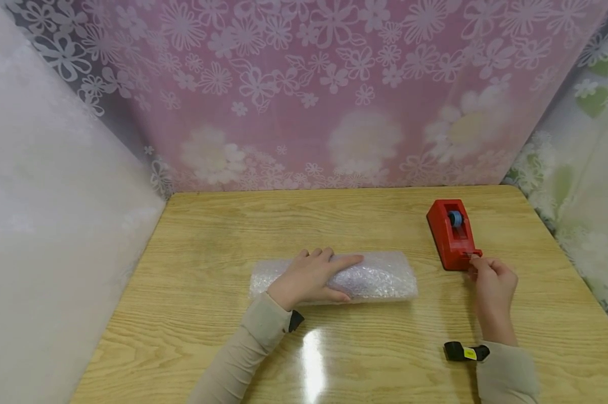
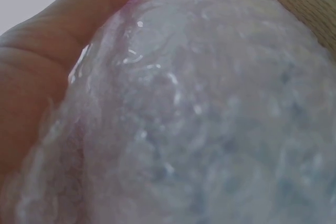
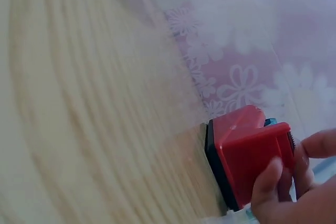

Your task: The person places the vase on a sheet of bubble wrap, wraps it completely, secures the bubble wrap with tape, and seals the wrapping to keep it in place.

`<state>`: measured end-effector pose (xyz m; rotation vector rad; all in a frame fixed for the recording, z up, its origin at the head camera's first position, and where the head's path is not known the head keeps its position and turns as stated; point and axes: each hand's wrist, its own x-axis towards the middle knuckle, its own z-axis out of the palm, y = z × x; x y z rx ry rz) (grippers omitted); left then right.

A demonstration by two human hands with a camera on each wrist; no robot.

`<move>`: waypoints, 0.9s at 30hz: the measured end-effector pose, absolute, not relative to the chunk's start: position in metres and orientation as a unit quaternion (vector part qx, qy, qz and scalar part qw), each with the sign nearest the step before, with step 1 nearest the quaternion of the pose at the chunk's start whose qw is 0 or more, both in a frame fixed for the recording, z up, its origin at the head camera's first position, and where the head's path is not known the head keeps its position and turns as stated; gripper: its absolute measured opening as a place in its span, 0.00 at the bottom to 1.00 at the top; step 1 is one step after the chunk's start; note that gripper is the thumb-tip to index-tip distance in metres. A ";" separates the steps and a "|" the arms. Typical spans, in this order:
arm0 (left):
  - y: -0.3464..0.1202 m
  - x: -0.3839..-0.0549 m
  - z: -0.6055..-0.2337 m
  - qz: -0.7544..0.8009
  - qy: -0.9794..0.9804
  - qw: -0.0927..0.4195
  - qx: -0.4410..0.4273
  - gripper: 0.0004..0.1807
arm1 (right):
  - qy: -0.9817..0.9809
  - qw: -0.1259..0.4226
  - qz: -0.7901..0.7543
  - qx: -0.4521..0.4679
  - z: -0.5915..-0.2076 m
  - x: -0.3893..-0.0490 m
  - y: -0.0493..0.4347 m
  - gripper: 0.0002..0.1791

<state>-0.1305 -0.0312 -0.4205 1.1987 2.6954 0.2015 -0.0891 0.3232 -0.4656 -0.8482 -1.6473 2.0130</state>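
A bundle of clear bubble wrap (image 1: 384, 275) lies lengthwise across the table; what it covers is blurred. My left hand (image 1: 311, 275) rests over its middle with fingers spread, the fingertips at the far side and the thumb along the near side. In the left wrist view the thumb touches an edge of the bubble wrap (image 2: 199, 108). To the right stands a red tape dispenser (image 1: 442, 235) with a blue-cored roll (image 1: 455, 219). At its toothed cutter, my right hand (image 1: 494, 289) pinches the tape's end between thumb and fingers; the tape itself barely shows.
The wooden table (image 1: 208, 224) reaches back to a pink flowered curtain (image 1: 283, 129). Pale cloth hangs on the left side (image 1: 56, 196) and green-and-white flowered cloth on the right (image 1: 586, 196). A black wrist camera (image 1: 465, 352) juts from the right cuff.
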 end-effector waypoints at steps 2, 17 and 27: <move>-0.031 -0.130 -0.421 0.067 0.907 0.092 0.404 0.49 | -0.568 0.188 0.746 -0.293 -0.466 -0.087 0.324 0.13; -0.031 -0.131 -0.420 0.072 0.907 0.096 0.404 0.49 | -0.453 0.178 0.856 -0.175 -0.474 -0.082 0.323 0.12; -0.031 -0.131 -0.421 0.069 0.906 0.091 0.407 0.48 | -0.455 0.166 0.860 -0.161 -0.476 -0.079 0.327 0.11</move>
